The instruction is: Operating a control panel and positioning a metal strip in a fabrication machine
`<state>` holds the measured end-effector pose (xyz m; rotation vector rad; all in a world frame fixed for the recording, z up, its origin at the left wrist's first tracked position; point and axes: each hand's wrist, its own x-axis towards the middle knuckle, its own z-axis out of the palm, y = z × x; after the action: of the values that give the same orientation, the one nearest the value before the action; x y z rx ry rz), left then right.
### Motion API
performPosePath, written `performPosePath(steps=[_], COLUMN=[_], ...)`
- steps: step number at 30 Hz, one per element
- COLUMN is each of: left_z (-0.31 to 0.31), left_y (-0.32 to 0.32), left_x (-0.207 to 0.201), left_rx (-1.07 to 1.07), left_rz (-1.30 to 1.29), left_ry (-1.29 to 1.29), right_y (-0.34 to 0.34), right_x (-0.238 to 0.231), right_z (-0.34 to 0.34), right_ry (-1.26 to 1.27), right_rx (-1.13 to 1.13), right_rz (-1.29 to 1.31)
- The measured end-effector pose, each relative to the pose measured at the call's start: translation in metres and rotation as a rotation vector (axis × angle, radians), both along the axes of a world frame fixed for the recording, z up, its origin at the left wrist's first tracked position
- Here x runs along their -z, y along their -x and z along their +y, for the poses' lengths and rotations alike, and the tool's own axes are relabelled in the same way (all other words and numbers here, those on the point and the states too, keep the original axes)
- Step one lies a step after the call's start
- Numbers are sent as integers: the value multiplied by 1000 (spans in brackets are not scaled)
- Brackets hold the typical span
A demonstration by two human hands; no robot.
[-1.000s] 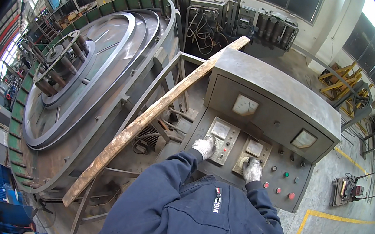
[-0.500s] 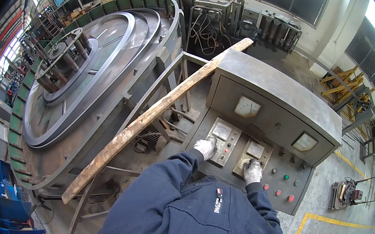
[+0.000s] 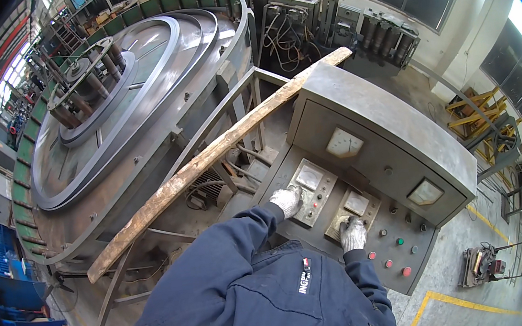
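Note:
My left hand (image 3: pixel 287 202), in a whitish work glove, is closed at the left side of the left control module (image 3: pixel 312 199), its fingers curled on a knob that they mostly cover. In a similar glove, my right hand (image 3: pixel 352 235) pinches a knob at the lower left of the right control module (image 3: pixel 366 215). Each module carries a white-faced meter and small buttons. Both are set into the sloping face of a grey control console (image 3: pixel 341 182). Above them on its upright front are two larger dial meters, a left one (image 3: pixel 344 143) and a right one (image 3: pixel 425 192).
A huge round metal turntable (image 3: pixel 150 59) with raised rings fills the left, inside a green-edged rim (image 3: pixel 20 173). A long wooden plank (image 3: pixel 208 156) slants from a metal frame to the console. Red (image 3: pixel 406 271) and green (image 3: pixel 400 241) push buttons sit right of my right hand.
The radial slots on the turntable have shifted, so it has turned; which way I cannot tell. Both my hands stay at the same modules. The view has moved slightly.

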<state>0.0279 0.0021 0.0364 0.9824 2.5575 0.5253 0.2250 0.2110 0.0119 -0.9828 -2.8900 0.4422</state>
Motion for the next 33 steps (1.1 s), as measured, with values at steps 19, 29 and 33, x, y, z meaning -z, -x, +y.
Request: performPosePath(steps=[19, 29, 33], left_z=[2, 0, -4], left_y=[-1, 0, 0], left_x=[-8, 4, 4], left_rx=[-4, 14, 16], left_rz=[-12, 3, 8], left_ry=[24, 37, 35], right_y=[-1, -1, -1], right_x=[3, 3, 7], right_z=[2, 0, -2], right_ry=[4, 0, 13], right_rx=[1, 12, 7], right_rz=[1, 22, 28])
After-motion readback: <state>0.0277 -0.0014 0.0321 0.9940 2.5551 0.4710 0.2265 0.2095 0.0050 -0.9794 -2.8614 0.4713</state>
